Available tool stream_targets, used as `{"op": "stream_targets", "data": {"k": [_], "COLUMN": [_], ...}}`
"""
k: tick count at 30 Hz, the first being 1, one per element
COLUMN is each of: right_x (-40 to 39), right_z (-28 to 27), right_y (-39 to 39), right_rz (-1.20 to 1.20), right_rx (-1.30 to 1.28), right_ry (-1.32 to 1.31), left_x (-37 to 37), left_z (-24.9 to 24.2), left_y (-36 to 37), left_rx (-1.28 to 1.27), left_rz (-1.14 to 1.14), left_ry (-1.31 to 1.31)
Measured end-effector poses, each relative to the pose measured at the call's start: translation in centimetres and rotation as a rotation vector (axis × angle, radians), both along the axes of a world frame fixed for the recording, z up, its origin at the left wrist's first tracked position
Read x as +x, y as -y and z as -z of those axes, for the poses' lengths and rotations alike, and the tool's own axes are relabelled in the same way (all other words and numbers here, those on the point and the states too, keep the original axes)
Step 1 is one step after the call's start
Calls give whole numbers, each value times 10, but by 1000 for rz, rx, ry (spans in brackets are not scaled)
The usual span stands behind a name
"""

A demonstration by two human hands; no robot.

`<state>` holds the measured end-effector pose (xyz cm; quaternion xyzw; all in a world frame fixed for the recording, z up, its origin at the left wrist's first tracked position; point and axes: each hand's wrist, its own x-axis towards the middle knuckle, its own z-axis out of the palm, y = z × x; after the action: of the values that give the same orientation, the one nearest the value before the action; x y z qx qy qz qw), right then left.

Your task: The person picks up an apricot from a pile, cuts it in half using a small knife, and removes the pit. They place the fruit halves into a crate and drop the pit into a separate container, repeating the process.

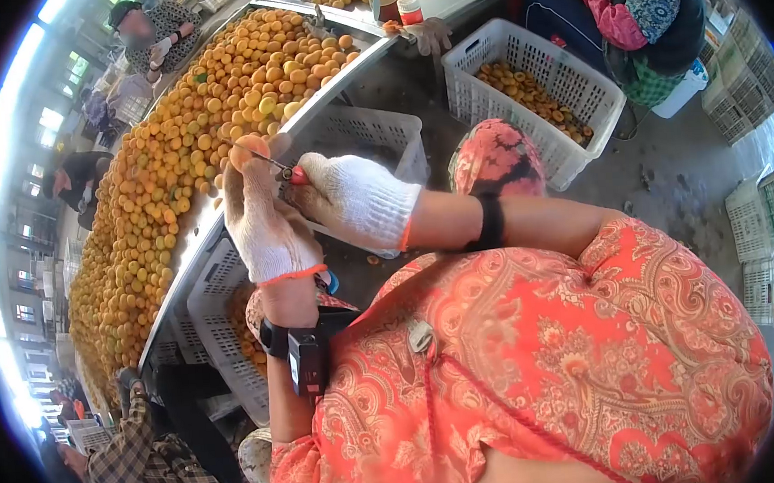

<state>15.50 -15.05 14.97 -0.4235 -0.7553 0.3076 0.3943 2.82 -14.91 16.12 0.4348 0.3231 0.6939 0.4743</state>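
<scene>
Both of my hands wear white knitted gloves with orange cuffs and meet near the table's edge. An orange apricot-like fruit (250, 150) is held in the fingertips of my left hand (264, 219). Closed round the red handle of a small knife (285, 170) is my right hand (354, 197). The thin blade points to the fruit and touches it. Just beyond my hands, a large heap of similar fruit (215, 92) covers the metal table (327, 93). Below my hands, a grey plastic crate (402, 137) is partly hidden by the gloves.
A white crate (588, 102) with cut fruit stands at the upper right. Another crate (207, 294) with fruit is at the lower left. A jar with a red lid (409, 9) stands on the table. Co-workers sit at the left and upper right. Stacked crates (743, 77) line the right.
</scene>
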Motion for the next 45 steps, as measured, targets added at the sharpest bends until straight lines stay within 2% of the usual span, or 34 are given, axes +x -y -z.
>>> {"op": "stream_targets", "data": {"k": [1, 3, 4, 5, 7, 9, 11, 13, 15, 16, 17, 19, 21, 23, 25, 29, 31, 35, 36, 37, 38, 39, 40, 41, 42, 43, 44, 45], "right_x": [-2, -4, -2, 0, 2, 14, 18, 18, 18, 19, 19, 18, 18, 18, 16, 17, 15, 7, 12, 14, 18, 20, 21, 20, 25, 22, 19, 17], "right_z": [3, 3, 2, 3, 7, -5, -7, -3, 1, 3, 3, -3, -2, 1, 6, 7, 11, 24, 20, 13, 1, 1, 1, 3, -13, -9, -12, -17], "right_y": [0, -1, -1, -1, -1, 7, 9, 7, 6, 7, 10, 12, 13, 10, 8, 7, 2, -8, -4, -1, 6, 7, 8, 5, 8, 0, -4, -7], "right_rz": [-1, 37, 26, 30, 27, 14, -3, 9, -3, -6, -3, 41, 37, 30, 36, 31, 80, 109, 75, 25, 1, -8, -27, -20, 18, 16, -5, -15], "right_rx": [1, 42, 25, 31, 123, 135, 139, 158, 176, 184, 175, 149, 186, 220, 270, 266, 281, 328, 289, 257, 142, 210, 222, 224, 238, 214, 96, -34], "right_ry": [1, 15, 46, 42, -95, -86, -73, -105, -80, -59, -58, -92, -108, -126, -113, -59, 53, 73, 55, 32, 65, 60, -77, -198, -196, -339, -442, -530], "left_x": [6, 19, 22, 22, 21, 22, 16, 12, 17, 13, 18, 28, 20, 15, 13, 18, 23, 9, 6, 1, -11, -28, -17, -30, -22, -21, -12, -7], "left_z": [0, -3, -1, -3, -9, -17, -21, -16, -20, -15, -14, -19, -19, -20, -21, -12, -11, 8, 4, 4, 21, 26, 10, 30, 20, 11, 6, -4], "left_y": [4, 7, 5, 6, 9, 14, 14, 11, 13, 10, 12, 14, 11, 8, 6, 11, 12, -2, -1, 0, -11, -16, 0, -13, -2, 6, 15, 26], "left_rx": [1, -185, -193, -187, -79, -49, 31, 23, -118, 49, 41, -98, -89, -88, -118, -122, -153, -176, -264, -334, -259, -324, -298, -217, -62, -90, -38, -90], "left_rz": [-1, 109, 80, 83, 29, -4, -39, 19, 53, -41, -36, 152, 160, 28, 41, 146, 195, 200, 178, 171, 210, 207, 3, -25, -56, -59, -14, 109], "left_ry": [1, 289, 289, 285, 80, 68, -217, -153, -17, -533, -533, 239, 176, 26, 29, 201, 386, 425, 446, 432, 394, 340, 294, 285, 105, -72, -137, -102]}}
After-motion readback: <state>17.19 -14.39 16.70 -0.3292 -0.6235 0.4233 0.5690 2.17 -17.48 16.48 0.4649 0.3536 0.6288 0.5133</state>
